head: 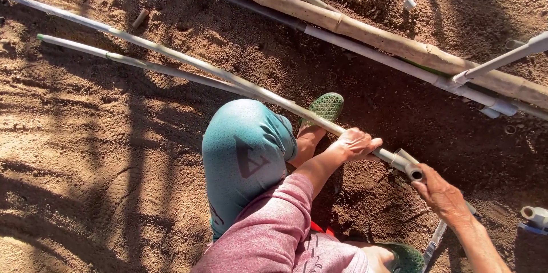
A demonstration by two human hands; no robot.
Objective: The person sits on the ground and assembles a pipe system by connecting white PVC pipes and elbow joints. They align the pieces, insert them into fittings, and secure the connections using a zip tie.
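Observation:
A long grey plastic pipe runs from the upper left down to the middle right, just above the dirt. My left hand, on a pink-sleeved arm, grips it from above near its lower end. That end carries a grey fitting with an open round mouth. My right hand reaches in from the lower right, and its fingers close on the fitting. My knee in teal trousers sits under the pipe.
A thick bamboo pole and more grey pipes lie across the top right. A thinner green-tipped pipe lies beside the held one. Loose fittings dot the sandy soil. Green sandals are on my feet. A thin pale tool lies under my right wrist.

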